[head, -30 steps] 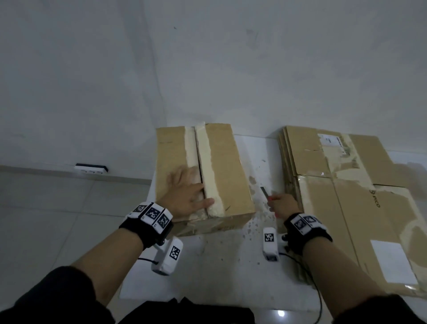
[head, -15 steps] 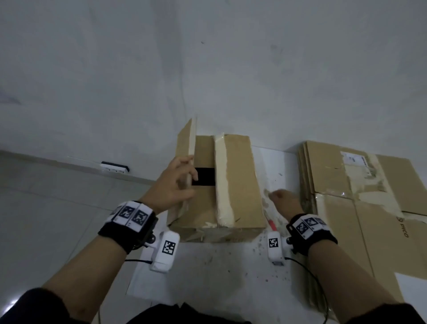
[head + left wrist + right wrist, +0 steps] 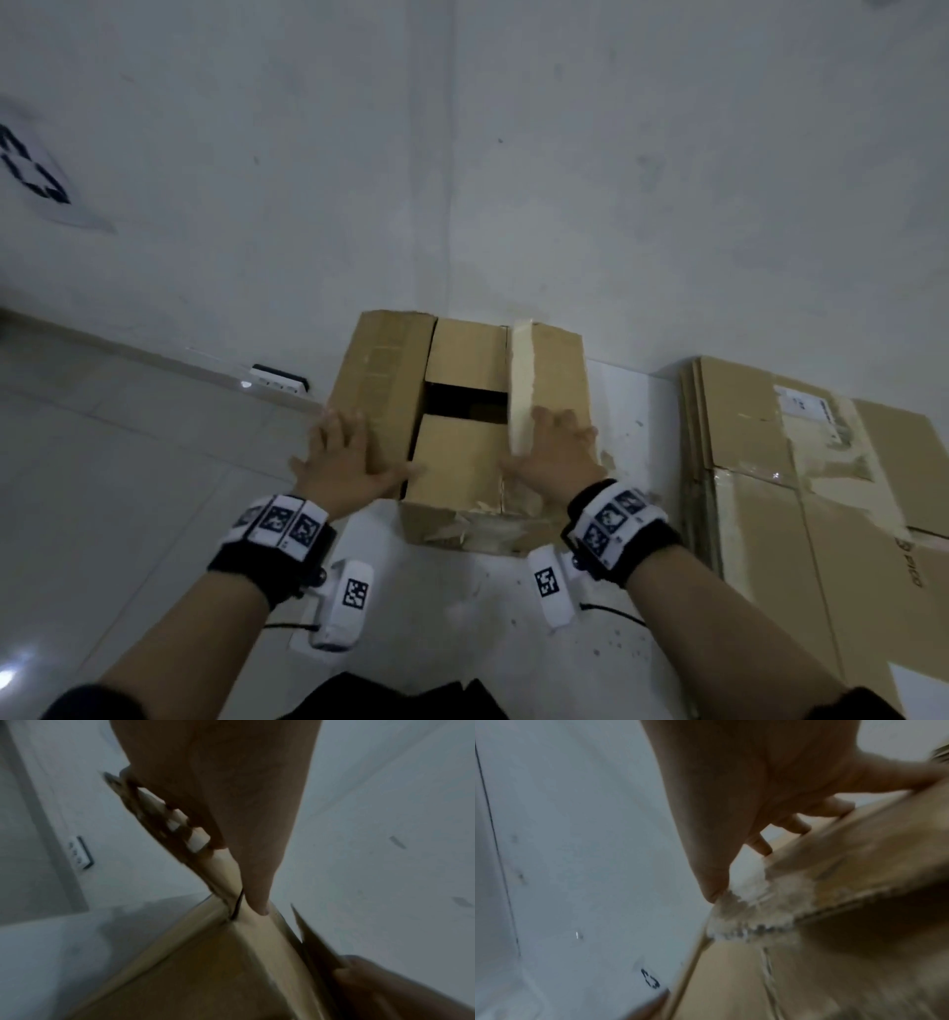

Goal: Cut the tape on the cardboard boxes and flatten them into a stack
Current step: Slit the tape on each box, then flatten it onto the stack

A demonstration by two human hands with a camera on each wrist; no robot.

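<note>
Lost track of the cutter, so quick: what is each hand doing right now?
Left hand: open, fingers spread flat on the box's left flap, holding nothing.
Right hand: open, fingers flat on the right flap; no cutter in it.

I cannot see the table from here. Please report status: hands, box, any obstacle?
Left hand flat on left flap, right hand flat on right flap. Box top open, not yet flattened. Flat stack at right. Nothing in the way.
</note>
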